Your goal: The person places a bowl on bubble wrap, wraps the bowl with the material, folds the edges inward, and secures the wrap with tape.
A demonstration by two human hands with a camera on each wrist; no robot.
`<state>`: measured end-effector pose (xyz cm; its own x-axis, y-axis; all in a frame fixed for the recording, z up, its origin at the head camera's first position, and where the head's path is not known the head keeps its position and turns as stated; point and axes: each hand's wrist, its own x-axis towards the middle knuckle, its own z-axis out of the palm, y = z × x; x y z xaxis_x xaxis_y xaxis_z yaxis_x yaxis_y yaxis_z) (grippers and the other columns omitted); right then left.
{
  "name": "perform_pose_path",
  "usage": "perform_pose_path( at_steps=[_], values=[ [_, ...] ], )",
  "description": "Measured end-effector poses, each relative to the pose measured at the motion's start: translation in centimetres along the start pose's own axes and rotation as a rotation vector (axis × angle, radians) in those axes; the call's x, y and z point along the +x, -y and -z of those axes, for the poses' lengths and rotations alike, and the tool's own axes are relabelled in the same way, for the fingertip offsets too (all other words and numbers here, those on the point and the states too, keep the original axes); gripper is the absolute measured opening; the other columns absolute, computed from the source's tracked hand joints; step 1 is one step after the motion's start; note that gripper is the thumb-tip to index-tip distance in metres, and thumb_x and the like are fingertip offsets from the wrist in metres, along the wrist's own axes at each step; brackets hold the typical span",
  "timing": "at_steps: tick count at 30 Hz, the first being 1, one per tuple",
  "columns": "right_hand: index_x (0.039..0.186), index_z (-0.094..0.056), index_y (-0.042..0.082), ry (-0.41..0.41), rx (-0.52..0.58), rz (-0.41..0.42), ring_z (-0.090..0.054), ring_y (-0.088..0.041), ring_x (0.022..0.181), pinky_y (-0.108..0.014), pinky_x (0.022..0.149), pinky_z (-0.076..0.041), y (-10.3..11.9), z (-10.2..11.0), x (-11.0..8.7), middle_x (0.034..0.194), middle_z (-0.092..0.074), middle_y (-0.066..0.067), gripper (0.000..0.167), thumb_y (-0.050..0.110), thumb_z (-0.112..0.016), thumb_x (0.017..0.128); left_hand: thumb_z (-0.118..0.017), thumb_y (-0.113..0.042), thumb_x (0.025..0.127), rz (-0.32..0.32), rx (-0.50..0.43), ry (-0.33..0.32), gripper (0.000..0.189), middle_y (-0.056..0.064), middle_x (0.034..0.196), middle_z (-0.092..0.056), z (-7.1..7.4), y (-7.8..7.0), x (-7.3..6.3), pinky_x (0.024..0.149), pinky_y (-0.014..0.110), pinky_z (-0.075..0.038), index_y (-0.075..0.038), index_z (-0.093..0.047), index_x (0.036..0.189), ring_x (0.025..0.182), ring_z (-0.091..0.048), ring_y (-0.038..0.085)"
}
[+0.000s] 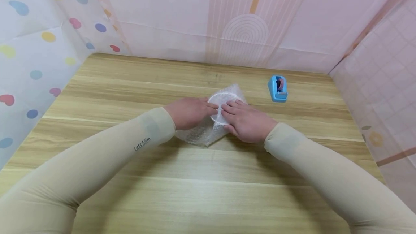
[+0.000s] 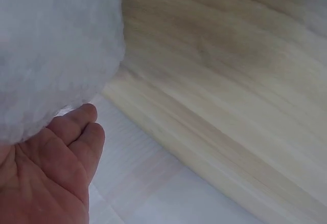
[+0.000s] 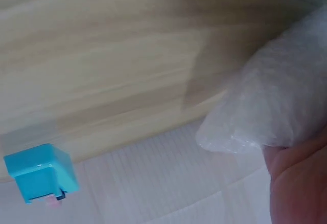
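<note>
Bubble wrap (image 1: pixel 199 135) lies in the middle of the wooden table, folded around a thing whose white circular outline (image 1: pixel 221 98) shows at the top. What the wrapped thing is, I cannot tell. From the left, my left hand (image 1: pixel 191 113) rests its straight fingertips on the edge of that circle. My right hand (image 1: pixel 247 122) presses on it from the right, fingers extended and a little spread. In the left wrist view the bubble wrap (image 2: pixel 56 55) bulges over the left palm. A folded corner of bubble wrap (image 3: pixel 260 106) covers the fingers in the right wrist view.
A blue tape dispenser (image 1: pixel 278 89) with a pinkish roll stands behind and to the right of the hands. Patterned sheets (image 1: pixel 162 13) hang along the back and both sides of the wooden table (image 1: pixel 208 190).
</note>
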<state>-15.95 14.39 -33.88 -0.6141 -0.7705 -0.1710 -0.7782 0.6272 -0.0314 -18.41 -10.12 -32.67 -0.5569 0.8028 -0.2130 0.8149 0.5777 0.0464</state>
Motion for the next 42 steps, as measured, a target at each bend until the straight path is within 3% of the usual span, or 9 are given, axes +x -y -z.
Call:
perform_pose_path(
  at_steps=[10,19,25,27,30,33,36,39,42],
  values=[
    [0.161,-0.04,0.003,0.085,-0.036,0.0,-0.032,-0.035,0.16,-0.05,0.134,-0.022,0.1,0.3,1.1,0.169,-0.038,-0.015,0.067,0.047,-0.041,0.111,-0.046,0.002,0.106,0.018,-0.083,0.008,0.051,0.002,0.164,-0.049,0.2,-0.2,-0.3,0.127,0.048,-0.037,-0.011,-0.054,0.154,0.155,-0.041,0.03],
    [0.163,-0.035,0.004,0.038,-0.032,-0.005,-0.029,-0.033,0.161,-0.05,0.135,-0.02,0.0,-0.2,0.8,0.171,-0.034,-0.014,0.07,0.049,-0.041,0.111,-0.049,-0.01,0.109,0.027,-0.139,-0.004,0.046,0.001,0.162,-0.052,0.1,-0.3,-0.2,0.128,0.047,-0.037,-0.015,-0.055,0.154,0.154,-0.043,0.028],
    [0.164,-0.035,0.005,0.021,-0.033,-0.008,-0.028,-0.032,0.162,-0.05,0.135,-0.019,0.0,-0.4,0.7,0.172,-0.033,-0.012,0.07,0.05,-0.042,0.111,-0.049,-0.037,0.111,0.06,-0.356,0.003,0.059,-0.002,0.175,-0.027,0.0,0.4,-1.3,0.131,0.049,-0.03,-0.023,-0.034,0.166,0.159,-0.032,0.025],
    [0.163,-0.035,0.004,0.033,-0.028,-0.017,-0.027,-0.032,0.162,-0.049,0.135,-0.019,0.1,-0.4,0.7,0.172,-0.033,-0.012,0.07,0.05,-0.041,0.111,-0.05,-0.043,0.111,0.106,-0.449,-0.008,0.067,0.0,0.177,-0.02,0.0,0.7,-2.1,0.132,0.05,-0.027,-0.022,-0.024,0.169,0.16,-0.03,0.026],
    [0.163,-0.036,0.004,0.044,-0.021,-0.022,-0.027,-0.032,0.162,-0.05,0.135,-0.019,0.0,-0.2,0.9,0.171,-0.033,-0.014,0.07,0.049,-0.041,0.111,-0.058,-0.043,0.107,0.214,-0.57,0.012,0.083,0.008,0.175,-0.025,0.0,1.2,-3.6,0.13,0.051,-0.032,-0.018,-0.012,0.171,0.154,-0.042,0.03],
    [0.163,-0.035,0.004,0.051,-0.023,-0.021,-0.028,-0.033,0.161,-0.05,0.135,-0.02,-0.1,-0.1,1.0,0.171,-0.034,-0.014,0.069,0.049,-0.04,0.111,-0.065,-0.035,0.104,0.301,-0.625,0.09,0.088,0.014,0.162,-0.05,-0.1,1.6,-5.1,0.12,0.052,-0.046,-0.014,-0.012,0.17,0.14,-0.059,0.029],
    [0.164,-0.034,0.004,0.063,-0.028,-0.023,-0.028,-0.032,0.161,-0.05,0.135,-0.02,-0.1,0.0,1.1,0.171,-0.033,-0.014,0.07,0.05,-0.038,0.111,-0.065,-0.025,0.102,0.315,-0.639,0.183,0.069,0.007,0.128,-0.074,-0.3,1.9,-6.2,0.101,0.044,-0.057,-0.015,-0.035,0.163,0.113,-0.07,0.021],
    [0.164,-0.034,0.005,0.069,-0.025,-0.022,-0.028,-0.031,0.161,-0.05,0.135,-0.021,0.0,0.2,1.2,0.171,-0.033,-0.014,0.07,0.051,-0.035,0.112,-0.062,-0.017,0.101,0.292,-0.694,0.229,0.045,-0.001,0.1,-0.077,-0.3,1.9,-6.8,0.085,0.034,-0.055,-0.018,-0.054,0.145,0.088,-0.069,0.014],
    [0.163,-0.035,0.004,0.066,-0.025,-0.015,-0.029,-0.031,0.161,-0.051,0.134,-0.022,0.0,0.3,1.3,0.171,-0.034,-0.014,0.07,0.051,-0.034,0.112,-0.059,-0.012,0.102,0.275,-0.796,0.226,0.041,-0.003,0.091,-0.077,-0.1,1.6,-7.2,0.079,0.029,-0.054,-0.018,-0.056,0.143,0.082,-0.07,0.012]
  ],
)
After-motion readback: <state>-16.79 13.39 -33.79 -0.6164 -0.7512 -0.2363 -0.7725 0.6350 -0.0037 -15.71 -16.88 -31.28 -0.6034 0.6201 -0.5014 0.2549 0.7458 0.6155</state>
